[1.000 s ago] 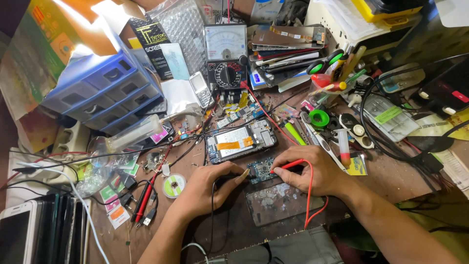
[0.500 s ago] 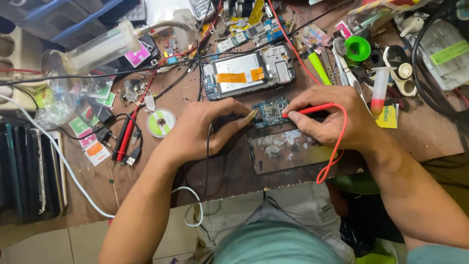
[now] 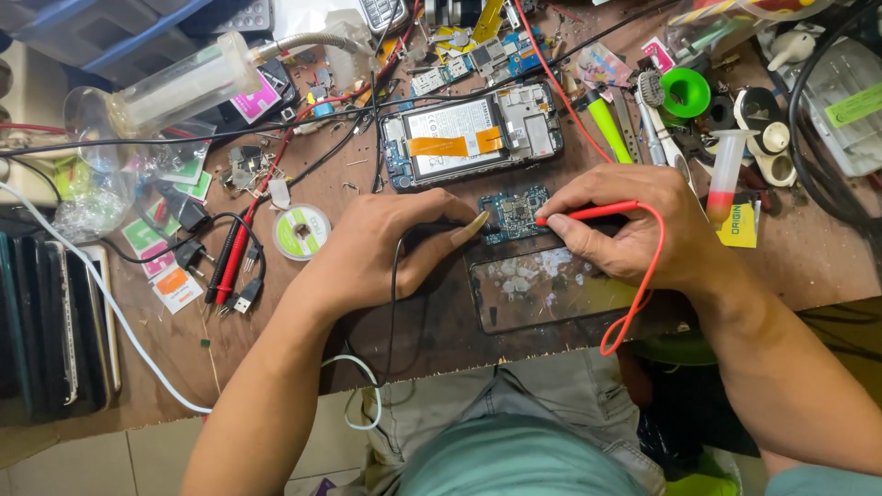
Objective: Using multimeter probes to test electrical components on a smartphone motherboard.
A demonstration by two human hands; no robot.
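Hands gripping black probe (image 3: 439, 231) and red probe (image 3: 588, 213) on circuit board (image 3: 514, 213), yellow label (image 3: 738, 226) right

The black probe's tip is hidden under the left hand (image 3: 381, 253), mid-frame. The board (image 3: 513, 214) parts are too small to tell. The blue drawers (image 3: 110, 23), upper left, are cut off by the frame's top edge.

- A brown wooden workbench (image 3: 276, 367) is filling most of the view, its worn top scuffed and speckled with small debris.
- Pale floor tiles (image 3: 83, 464) are showing below the bench's front edge (only a strip, lower left).
- A blue plastic drawer unit (image 3: 119, 23) is sitting at the bench's far left corner.
- Bright, even light is falling across the benchtop, casting only soft shadows.
- Walls and windows are lying outside the view.
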